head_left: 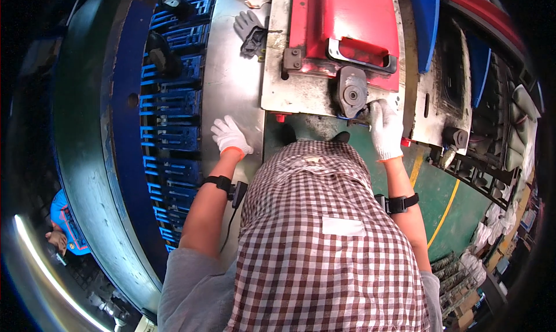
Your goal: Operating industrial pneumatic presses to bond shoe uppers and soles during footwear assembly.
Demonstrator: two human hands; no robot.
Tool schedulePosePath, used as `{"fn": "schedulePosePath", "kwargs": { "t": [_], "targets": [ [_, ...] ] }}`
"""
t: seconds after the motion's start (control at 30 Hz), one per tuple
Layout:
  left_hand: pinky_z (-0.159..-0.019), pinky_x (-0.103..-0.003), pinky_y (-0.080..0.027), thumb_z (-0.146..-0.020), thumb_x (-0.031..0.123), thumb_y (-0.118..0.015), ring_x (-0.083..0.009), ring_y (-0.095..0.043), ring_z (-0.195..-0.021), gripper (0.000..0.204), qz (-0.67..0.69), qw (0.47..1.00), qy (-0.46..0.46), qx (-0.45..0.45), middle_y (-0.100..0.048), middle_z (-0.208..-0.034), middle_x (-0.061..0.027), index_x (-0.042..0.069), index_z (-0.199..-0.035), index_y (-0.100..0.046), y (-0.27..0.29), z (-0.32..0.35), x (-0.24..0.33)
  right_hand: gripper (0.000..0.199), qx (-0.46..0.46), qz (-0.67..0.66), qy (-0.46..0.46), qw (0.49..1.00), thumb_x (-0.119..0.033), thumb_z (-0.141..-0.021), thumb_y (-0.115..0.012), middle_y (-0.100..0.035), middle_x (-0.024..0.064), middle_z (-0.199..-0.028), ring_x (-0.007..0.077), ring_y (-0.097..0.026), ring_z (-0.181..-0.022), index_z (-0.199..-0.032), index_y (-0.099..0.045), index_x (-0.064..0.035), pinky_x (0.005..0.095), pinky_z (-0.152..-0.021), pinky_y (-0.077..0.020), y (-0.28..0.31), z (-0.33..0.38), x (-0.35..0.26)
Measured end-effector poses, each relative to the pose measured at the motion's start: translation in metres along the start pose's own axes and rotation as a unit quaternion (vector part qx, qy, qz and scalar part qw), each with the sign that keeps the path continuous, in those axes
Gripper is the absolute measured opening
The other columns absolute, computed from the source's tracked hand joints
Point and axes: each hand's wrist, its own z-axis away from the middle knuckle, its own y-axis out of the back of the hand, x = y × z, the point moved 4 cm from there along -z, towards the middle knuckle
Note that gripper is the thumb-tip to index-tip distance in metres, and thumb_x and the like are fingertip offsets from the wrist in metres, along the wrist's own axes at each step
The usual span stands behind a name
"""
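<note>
My left hand, in a white knit glove with an orange cuff, lies on the bare metal table with its fingers spread. My right hand, gloved alike, is at the front edge of a worn pale metal plate. Its fingers are curled beside a dark oval metal piece with a round hub; what they grip is hidden. On the plate sits a red metal cover with a silver-edged slot.
A pair of grey work gloves lies on the metal table. Blue slotted racks line the left side. A second pale plate stands at right, over a green floor with yellow lines. Another person in blue is at far left.
</note>
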Motion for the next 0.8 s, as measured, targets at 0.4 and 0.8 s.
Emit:
{"fn": "schedulePosePath", "kwargs": {
  "t": [0.4,0.8],
  "targets": [
    [-0.126,-0.058,-0.034,-0.059,0.046,-0.103,-0.0522,-0.026,-0.157,0.153,0.004,1.0,0.008,-0.016,-0.021,-0.171,-0.031,0.002,-0.171,-0.009,0.0,-0.001,0.0,0.038,-0.025,-0.003,-0.053,0.998,-0.027,-0.109,-0.06,-0.076,0.0279,-0.108,0.0439,-0.074,-0.102,-0.123,-0.074,0.0048,0.0456,-0.093,-0.0563,-0.005,0.002,0.017],
    [-0.127,-0.056,-0.032,-0.063,0.047,-0.1,-0.0521,-0.025,-0.158,0.146,0.02,1.0,0.0,-0.003,-0.02,-0.173,-0.0302,0.001,-0.171,-0.013,-0.006,-0.003,-0.002,0.037,-0.023,0.009,-0.054,0.998,-0.028,-0.11,-0.06,-0.076,0.0272,-0.106,0.043,-0.074,-0.099,-0.12,-0.074,0.0048,0.0457,-0.091,-0.0566,-0.007,0.002,0.022]
  ]
}}
